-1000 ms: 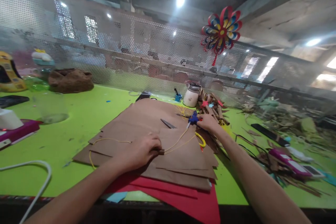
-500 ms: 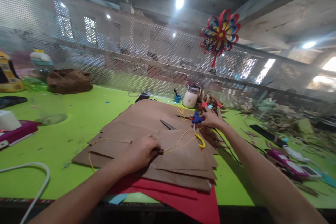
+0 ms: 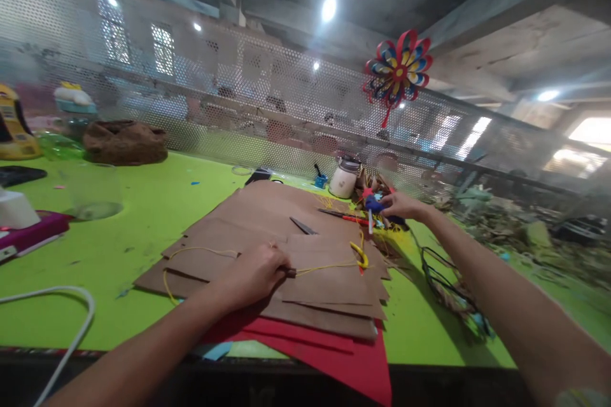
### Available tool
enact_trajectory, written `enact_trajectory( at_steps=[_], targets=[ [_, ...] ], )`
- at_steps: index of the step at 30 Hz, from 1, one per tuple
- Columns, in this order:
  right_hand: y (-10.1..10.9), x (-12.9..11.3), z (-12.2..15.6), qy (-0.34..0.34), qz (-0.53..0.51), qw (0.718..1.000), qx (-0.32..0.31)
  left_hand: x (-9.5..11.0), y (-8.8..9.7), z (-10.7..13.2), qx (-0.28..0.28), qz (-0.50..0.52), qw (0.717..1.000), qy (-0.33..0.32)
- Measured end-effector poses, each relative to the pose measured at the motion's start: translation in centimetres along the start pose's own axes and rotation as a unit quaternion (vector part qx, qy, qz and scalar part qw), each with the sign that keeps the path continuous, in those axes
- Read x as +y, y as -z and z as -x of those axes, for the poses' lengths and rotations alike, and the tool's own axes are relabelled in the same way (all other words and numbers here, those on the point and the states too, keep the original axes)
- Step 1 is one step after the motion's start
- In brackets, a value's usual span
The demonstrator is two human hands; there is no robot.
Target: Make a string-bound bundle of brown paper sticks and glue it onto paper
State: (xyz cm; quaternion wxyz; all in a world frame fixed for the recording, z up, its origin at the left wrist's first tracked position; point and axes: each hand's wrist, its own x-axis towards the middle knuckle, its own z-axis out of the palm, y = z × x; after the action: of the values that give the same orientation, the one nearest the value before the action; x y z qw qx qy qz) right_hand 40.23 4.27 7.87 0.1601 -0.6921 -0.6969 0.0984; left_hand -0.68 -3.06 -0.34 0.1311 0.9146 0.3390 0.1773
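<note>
My left hand (image 3: pixel 260 273) rests on a stack of brown paper sheets (image 3: pixel 229 203), its fingers closed on a small rolled piece of brown paper (image 3: pixel 287 273). Thin yellow string (image 3: pixel 324 268) runs right from those fingertips. My right hand (image 3: pixel 403 205), at the far right of the stack, grips a blue glue gun (image 3: pixel 373 203) from which a whitish stick points down. A scissor blade (image 3: pixel 303 226) pokes out from under a smaller sheet, and a yellow handle loop (image 3: pixel 359 254) shows at that sheet's right side. Behind lies a red-handled pair of scissors (image 3: pixel 346 215).
Red sheets (image 3: pixel 344 362) lie under the stack at the front edge of the green table (image 3: pixel 153 197). A jar (image 3: pixel 344 177) and a blue pot (image 3: pixel 320 180) stand at the back. Black cable (image 3: pixel 443 276) and scraps lie right. A clear cup (image 3: pixel 93 194) stands left.
My right hand has moved right and a little up with the glue gun, away from the yellow handle loop. The string now lies straighter. My left hand has hardly moved.
</note>
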Motion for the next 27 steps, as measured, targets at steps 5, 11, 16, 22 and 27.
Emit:
enact_trajectory(
  at_steps=[5,11,16,22,27],
  targets=[
    [2.9,0.0,-0.3,-0.005,-0.052,0.998,0.032,-0.3,-0.3,-0.2,0.003,-0.004,1.000,-0.011],
    [4.7,0.6,1.1,-0.016,-0.156,0.977,0.142,-0.2,-0.2,-0.4,0.001,-0.014,1.000,-0.009],
    [2.6,-1.2,5.4,0.037,-0.330,0.929,0.166,-0.2,-0.1,-0.4,0.005,0.008,1.000,-0.011],
    [-3.4,-8.0,10.8,0.112,-0.585,0.803,0.020,0.0,-0.4,-0.8,0.004,0.063,0.998,-0.007],
    [-5.0,-12.0,12.3,0.133,-0.422,0.887,-0.133,-0.1,-0.6,-0.8,0.008,0.060,0.998,-0.004]
  ],
)
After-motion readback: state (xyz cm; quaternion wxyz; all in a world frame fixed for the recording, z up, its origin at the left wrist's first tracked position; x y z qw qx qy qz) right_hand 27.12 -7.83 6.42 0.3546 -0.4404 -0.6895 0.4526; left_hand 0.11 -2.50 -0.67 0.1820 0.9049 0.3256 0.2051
